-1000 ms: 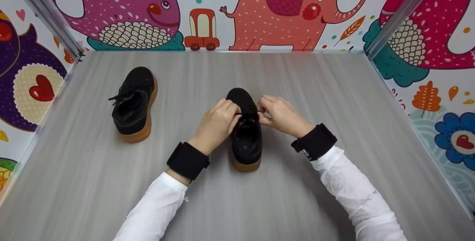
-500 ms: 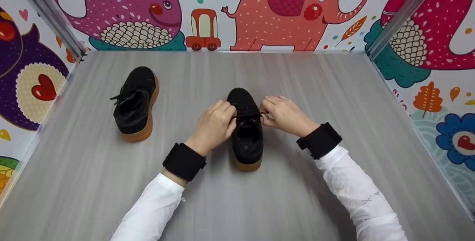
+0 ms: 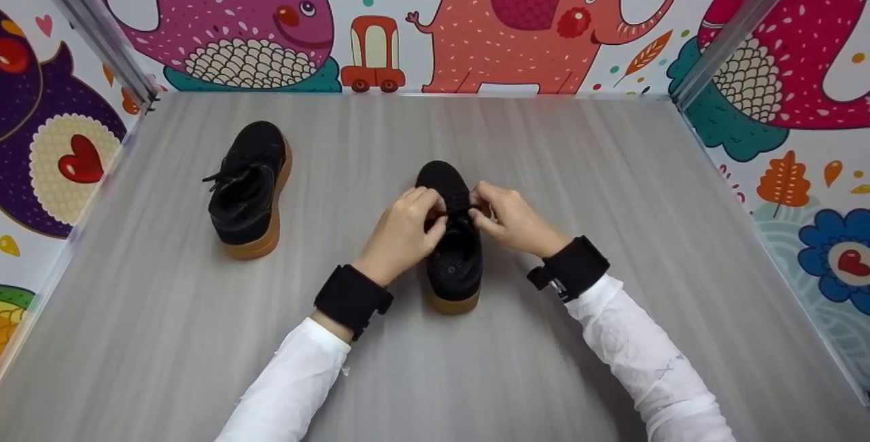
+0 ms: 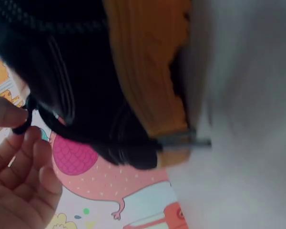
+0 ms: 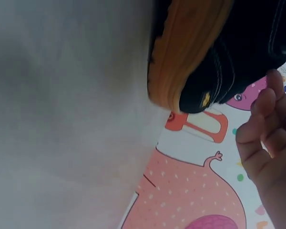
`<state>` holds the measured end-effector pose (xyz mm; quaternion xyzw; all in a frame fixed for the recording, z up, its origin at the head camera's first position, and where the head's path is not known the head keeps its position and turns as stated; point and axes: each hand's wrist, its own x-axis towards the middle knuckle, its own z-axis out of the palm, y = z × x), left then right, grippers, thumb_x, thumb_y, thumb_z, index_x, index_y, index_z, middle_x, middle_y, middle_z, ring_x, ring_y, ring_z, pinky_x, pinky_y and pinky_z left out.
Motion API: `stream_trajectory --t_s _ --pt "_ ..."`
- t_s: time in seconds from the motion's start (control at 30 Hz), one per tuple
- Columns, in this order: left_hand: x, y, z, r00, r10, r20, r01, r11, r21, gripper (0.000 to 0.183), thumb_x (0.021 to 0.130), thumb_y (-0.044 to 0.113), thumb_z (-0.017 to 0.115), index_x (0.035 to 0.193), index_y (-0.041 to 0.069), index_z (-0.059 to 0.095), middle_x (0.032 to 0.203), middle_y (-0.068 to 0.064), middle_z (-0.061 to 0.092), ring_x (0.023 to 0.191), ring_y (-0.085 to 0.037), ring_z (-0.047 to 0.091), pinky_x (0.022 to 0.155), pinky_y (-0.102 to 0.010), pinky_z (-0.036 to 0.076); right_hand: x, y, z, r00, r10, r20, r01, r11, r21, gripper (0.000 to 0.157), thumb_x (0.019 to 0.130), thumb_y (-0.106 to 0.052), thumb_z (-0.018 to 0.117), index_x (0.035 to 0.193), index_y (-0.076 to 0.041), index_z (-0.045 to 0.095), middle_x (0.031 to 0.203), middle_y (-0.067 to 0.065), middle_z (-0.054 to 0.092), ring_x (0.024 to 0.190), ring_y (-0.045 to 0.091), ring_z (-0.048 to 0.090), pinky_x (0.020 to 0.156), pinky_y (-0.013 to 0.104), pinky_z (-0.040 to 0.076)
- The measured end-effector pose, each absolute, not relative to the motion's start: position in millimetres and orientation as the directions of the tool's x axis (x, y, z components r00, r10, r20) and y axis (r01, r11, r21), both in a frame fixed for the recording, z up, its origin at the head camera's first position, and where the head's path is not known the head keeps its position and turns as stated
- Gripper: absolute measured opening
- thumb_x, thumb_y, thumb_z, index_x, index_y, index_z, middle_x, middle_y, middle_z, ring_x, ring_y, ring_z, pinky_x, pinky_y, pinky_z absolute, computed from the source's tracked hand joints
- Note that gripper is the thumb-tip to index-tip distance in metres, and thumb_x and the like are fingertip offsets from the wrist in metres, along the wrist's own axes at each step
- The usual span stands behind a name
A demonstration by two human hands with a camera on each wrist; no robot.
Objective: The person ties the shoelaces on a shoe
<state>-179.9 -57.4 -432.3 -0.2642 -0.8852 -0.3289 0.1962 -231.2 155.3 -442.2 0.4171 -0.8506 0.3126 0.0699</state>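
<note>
A black shoe with a tan sole (image 3: 454, 306) stands mid-table, toe pointing away, in the head view. My left hand (image 3: 402, 230) reaches over its left side at the lacing, thumb and forefinger pinching a loop of black shoelace (image 4: 22, 128) in the left wrist view. From there a lace end (image 4: 105, 142) with a hard tip hangs down along the shoe's side. On the opposite side, my right hand (image 3: 518, 219) has curled fingers and pinches the lace close to the knot. In the right wrist view its fingertips (image 5: 272, 78) are right at the shoe's upper, the lace hidden there.
A matching black shoe (image 3: 239, 190) with its lace tied stands at the left rear of the grey table (image 3: 353, 387). Walls with printed cartoon animals (image 3: 380, 27) enclose the back and both sides. Black bands (image 3: 352, 300) wrap both wrists.
Both hands drew slightly apart half a second ago, with lace stretched between them across the shoe. Now they have come back inward over the lacing. The shoes have stayed in place.
</note>
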Motion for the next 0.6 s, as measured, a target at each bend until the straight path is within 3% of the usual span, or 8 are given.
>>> stream_trajectory --t_s 0.13,0.33,0.6 --pt "-179 -52 -433 -0.778 0.337 0.530 0.602 0.638 0.479 0.007 0.087 0.011 0.068 0.087 0.006 0.063 0.082 -0.005 0.060 0.075 -0.016 0.055 0.065 -0.027 0.049 -231 152 -438 -0.603 -0.688 0.404 -0.786 0.426 -0.448 0.008 0.093 -0.012 0.060 0.094 -0.005 0.059 0.084 0.006 0.063 0.069 0.015 0.058 0.059 0.025 0.048" --pt "-178 -50 -426 -0.760 0.342 0.553 0.604 0.687 0.405 0.007 0.087 0.010 0.068 0.084 0.005 0.066 0.082 -0.006 0.063 0.078 -0.019 0.059 0.068 -0.028 0.051 -231 153 -424 -0.517 -0.713 0.473 -0.856 0.432 -0.285 0.007 0.090 -0.009 0.063 0.088 -0.003 0.066 0.083 0.008 0.064 0.077 0.017 0.063 0.065 0.026 0.053" --pt "-173 -57 -407 -0.762 0.392 0.515 0.592 0.743 0.311 0.008 0.085 0.009 0.069 0.084 0.002 0.066 0.082 -0.008 0.064 0.078 -0.022 0.060 0.071 -0.031 0.052 -230 160 -412 -0.489 -0.721 0.490 -0.871 0.433 -0.232 0.008 0.087 -0.010 0.067 0.087 -0.003 0.070 0.082 0.007 0.065 0.077 0.016 0.064 0.065 0.024 0.053"
